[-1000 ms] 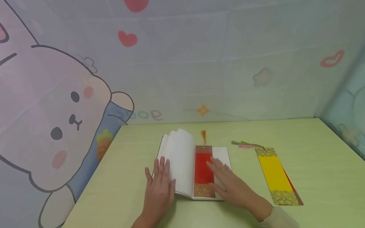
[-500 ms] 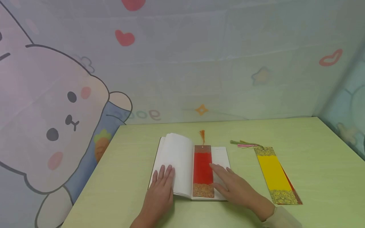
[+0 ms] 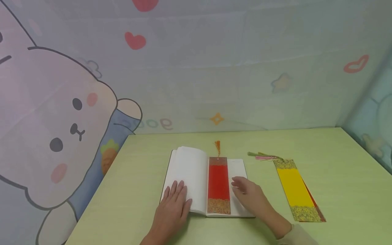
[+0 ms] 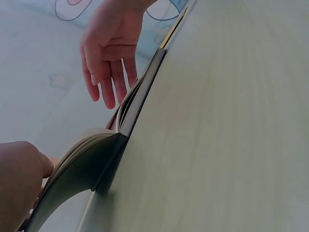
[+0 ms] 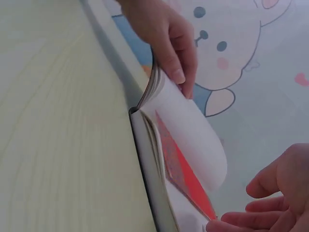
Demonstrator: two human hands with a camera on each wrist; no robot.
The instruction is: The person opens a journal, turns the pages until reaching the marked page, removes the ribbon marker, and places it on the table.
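Note:
An open notebook (image 3: 193, 173) lies on the table, its left pages bulging up near the spine. On its right-hand page, close to the fold, a red bookmark (image 3: 218, 183) with patterned ends lies flat; its orange tassel (image 3: 217, 147) sticks out past the top edge. My left hand (image 3: 172, 211) rests with extended fingers on the lower left page. Just right of the bookmark, my right hand (image 3: 251, 198) is over the right page, fingers loosely bent and holding nothing. In the right wrist view, the thumb and fingers of that hand (image 5: 285, 193) are spread apart.
To the right of the notebook lies a yellow bookmark (image 3: 295, 187) with a red one (image 3: 318, 209) showing from under it. Their green and pink tassels (image 3: 264, 156) point left. A cartoon-printed cloth (image 3: 196, 85) hangs behind the table (image 3: 134, 183).
The left pages have settled lower under my left hand, which slid down toward the notebook's near edge. My right hand has drawn away from the red bookmark to the right, its fingers bending.

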